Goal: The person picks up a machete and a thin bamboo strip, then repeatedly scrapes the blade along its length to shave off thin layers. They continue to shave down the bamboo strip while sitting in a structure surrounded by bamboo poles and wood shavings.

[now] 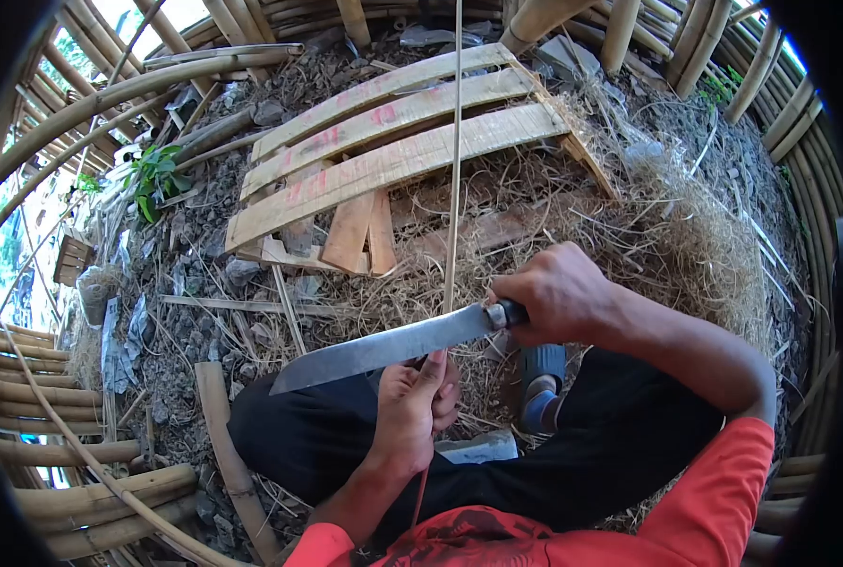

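My right hand (553, 293) is closed around the dark handle of a machete (374, 350), whose broad blade points to the left. Between the fingers of my left hand (417, 411) is a long thin bamboo strip (456, 161), gripped low with the thumb along it. The strip runs up and away from me past the top of the view, and its lower part trails down toward my shirt. Just above my left thumb, the blade crosses the strip near the handle end.
A slatted wooden pallet (393, 168) lies on the ground ahead. Curly bamboo shavings (705, 274) cover the soil around it. A split bamboo piece (218, 416) rests by my left knee, and a sandalled foot (541, 369) shows between my legs. Bamboo poles (110, 487) enclose the space.
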### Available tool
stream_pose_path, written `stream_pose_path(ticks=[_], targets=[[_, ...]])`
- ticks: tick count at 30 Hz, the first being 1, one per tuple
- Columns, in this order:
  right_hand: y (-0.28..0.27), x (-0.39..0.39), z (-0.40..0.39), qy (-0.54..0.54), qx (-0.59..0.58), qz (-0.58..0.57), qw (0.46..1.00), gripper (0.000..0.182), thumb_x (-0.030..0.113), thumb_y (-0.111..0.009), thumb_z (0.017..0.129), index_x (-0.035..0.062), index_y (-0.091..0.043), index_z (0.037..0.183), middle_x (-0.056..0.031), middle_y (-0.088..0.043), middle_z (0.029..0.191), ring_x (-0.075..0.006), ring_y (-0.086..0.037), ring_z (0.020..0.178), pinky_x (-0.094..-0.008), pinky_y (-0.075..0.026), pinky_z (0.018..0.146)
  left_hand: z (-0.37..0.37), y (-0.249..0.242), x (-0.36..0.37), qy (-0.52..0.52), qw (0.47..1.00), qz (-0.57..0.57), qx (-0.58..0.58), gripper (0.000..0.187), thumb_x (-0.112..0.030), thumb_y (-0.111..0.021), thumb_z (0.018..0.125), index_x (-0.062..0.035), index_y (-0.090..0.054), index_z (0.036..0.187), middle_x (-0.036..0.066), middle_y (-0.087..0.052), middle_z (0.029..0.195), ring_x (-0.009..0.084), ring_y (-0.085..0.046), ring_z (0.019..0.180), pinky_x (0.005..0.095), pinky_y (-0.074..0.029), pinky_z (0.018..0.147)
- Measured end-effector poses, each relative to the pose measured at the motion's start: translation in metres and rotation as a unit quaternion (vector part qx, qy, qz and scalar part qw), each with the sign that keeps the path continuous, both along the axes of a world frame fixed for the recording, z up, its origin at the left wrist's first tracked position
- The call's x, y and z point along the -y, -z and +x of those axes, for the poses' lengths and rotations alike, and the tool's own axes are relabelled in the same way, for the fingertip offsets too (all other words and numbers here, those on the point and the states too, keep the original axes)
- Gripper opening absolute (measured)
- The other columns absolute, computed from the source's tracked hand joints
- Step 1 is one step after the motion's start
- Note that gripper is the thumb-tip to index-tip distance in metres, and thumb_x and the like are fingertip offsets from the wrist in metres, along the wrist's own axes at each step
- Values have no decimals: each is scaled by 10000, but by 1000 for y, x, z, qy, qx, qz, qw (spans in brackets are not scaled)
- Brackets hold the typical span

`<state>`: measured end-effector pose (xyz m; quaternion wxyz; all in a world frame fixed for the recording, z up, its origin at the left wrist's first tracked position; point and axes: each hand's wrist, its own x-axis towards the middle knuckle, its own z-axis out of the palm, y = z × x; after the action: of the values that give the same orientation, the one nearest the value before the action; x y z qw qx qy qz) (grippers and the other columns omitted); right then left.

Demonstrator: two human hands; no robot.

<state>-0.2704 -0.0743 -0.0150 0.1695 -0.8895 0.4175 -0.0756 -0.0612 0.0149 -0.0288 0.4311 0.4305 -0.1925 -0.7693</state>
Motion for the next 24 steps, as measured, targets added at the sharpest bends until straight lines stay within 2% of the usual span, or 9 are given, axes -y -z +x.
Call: stream_pose_path(ticks=[10,20,23,24], targets=[[5,12,-8,8,5,-39,999,168,222,-716,630,116,-595,676,-79,-586,559,-317,-619,549,-442,-477,514,0,-3,0,-14,999,17,33,215,-249,-559,978,-70,-548,1096,-42,-369,660,10,-253,456,176,-171,378],[11,24,-15,15,7,-94,995,179,220,-713,608,126,-566,643,-67,-574,544,-303,-609,520,-432,-469,490,2,0,0,-16,1000,-14,17,165,-233,-545,985,-90,-537,1067,-34,-369,663,8,-250,463,175,-175,378],[10,25,-17,12,-1,-97,995,111,192,-699,675,135,-605,655,-41,-584,537,-253,-597,478,-409,-462,467,5,0,-2,-14,1000,-12,13,165,-233,-537,989,-89,-535,1069,-31,-370,662,9,-252,461,177,-177,373],[13,31,-24,42,18,-112,993,84,169,-695,688,135,-620,670,-28,-573,524,-233,-577,455,-394,-448,452,8,-1,-3,-14,1000,-11,12,167,-234,-537,989,-89,-534,1070,-30,-372,661,11,-254,461,177,-178,371]])
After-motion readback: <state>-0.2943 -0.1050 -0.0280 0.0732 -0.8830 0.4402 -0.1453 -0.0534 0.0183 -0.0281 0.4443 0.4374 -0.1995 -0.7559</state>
